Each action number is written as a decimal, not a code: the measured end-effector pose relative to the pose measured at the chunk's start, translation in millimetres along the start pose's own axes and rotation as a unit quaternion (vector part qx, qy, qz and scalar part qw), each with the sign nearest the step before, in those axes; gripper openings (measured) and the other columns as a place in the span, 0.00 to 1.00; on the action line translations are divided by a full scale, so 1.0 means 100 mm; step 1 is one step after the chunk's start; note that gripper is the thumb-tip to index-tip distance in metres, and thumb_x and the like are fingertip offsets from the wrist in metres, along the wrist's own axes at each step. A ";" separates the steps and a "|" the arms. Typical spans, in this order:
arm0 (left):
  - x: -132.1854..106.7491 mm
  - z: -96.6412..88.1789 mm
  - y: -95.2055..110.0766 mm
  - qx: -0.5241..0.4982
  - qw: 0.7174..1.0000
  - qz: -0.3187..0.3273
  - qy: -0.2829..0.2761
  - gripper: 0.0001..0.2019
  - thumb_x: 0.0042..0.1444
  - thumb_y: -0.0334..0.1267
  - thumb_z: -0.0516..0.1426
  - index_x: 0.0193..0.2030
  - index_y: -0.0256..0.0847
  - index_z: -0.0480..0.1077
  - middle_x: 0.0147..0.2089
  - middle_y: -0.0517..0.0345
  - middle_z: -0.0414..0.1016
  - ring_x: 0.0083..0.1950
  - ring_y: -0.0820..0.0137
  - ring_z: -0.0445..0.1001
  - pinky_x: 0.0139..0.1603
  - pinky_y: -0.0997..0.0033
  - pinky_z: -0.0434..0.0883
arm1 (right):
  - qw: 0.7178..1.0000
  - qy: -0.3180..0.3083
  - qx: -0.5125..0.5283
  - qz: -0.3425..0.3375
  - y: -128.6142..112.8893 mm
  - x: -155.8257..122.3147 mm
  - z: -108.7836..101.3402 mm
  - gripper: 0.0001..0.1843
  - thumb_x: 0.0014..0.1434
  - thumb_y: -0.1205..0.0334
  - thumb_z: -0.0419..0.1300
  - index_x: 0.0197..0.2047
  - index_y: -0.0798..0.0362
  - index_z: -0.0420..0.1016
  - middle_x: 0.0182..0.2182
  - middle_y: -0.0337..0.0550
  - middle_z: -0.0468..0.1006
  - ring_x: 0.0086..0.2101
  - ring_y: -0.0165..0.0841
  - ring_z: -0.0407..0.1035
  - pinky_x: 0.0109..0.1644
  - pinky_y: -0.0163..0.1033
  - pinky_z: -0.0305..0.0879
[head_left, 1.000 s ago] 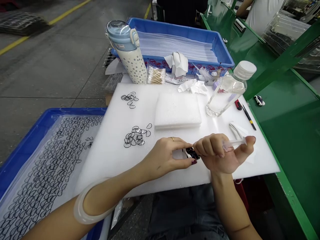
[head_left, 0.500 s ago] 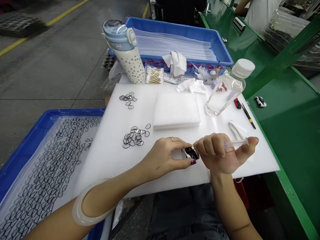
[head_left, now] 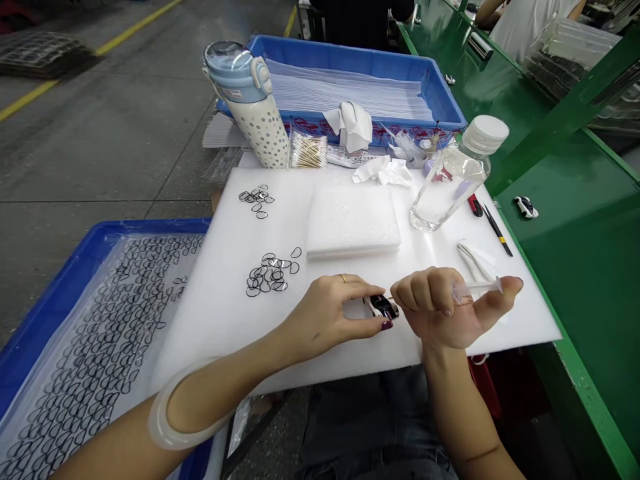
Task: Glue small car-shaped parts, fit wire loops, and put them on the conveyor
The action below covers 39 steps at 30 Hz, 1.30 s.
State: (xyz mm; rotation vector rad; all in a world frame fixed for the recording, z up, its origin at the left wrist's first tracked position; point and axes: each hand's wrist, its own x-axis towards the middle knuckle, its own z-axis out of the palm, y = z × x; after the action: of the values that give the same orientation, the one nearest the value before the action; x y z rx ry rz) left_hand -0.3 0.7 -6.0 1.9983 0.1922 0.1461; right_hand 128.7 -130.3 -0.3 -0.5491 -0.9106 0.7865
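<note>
While the left hand [head_left: 325, 315] pinches a small glossy black-and-white piece [head_left: 383, 307] between thumb and fingertips, the right hand [head_left: 440, 312] curls closed around a slim clear plastic syringe [head_left: 477, 288], both over a white foam sheet [head_left: 210, 320] (the syringe's tip is too fine to make out against the piece).

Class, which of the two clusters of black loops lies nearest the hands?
The lower cluster, beside the left hand; the other sits farther up the foam board.
</note>
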 end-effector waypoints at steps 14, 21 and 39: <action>0.01 -0.02 0.11 0.010 1.000 0.006 -0.012 0.09 0.51 0.40 0.68 0.40 0.44 0.81 0.35 0.62 0.80 0.37 0.69 0.75 0.39 0.70 0.68 | 0.986 0.018 -0.165 0.028 -0.03 -0.03 0.21 0.36 0.61 0.27 0.42 0.19 0.50 0.53 0.14 0.32 0.50 0.17 0.27 0.46 0.23 0.37 0.44; 0.00 -0.01 0.02 0.029 0.999 0.019 -0.028 0.14 0.49 0.47 0.69 0.41 0.44 0.79 0.39 0.59 0.78 0.40 0.65 0.75 0.42 0.66 0.70 | 0.971 0.000 -0.234 0.056 -0.32 0.02 0.37 0.31 0.68 0.38 0.46 0.20 0.50 0.59 0.17 0.35 0.56 0.20 0.29 0.52 0.27 0.39 0.51; -0.09 0.02 -0.11 0.273 0.946 0.116 -0.135 0.25 0.57 0.42 0.62 0.61 0.46 0.65 0.60 0.48 0.70 0.58 0.53 0.70 0.55 0.55 0.73 | 0.629 0.357 -0.686 -0.080 -1.18 -0.33 -1.01 0.12 0.60 0.55 0.60 0.45 0.51 0.71 0.44 0.45 0.76 0.46 0.36 0.70 0.55 0.44 0.66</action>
State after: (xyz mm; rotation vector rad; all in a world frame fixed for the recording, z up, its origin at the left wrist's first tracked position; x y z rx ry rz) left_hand -9.1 1.4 -17.1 2.5637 -0.2046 -0.0403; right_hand 244.9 -237.0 16.0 -1.9284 -0.6163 -0.5186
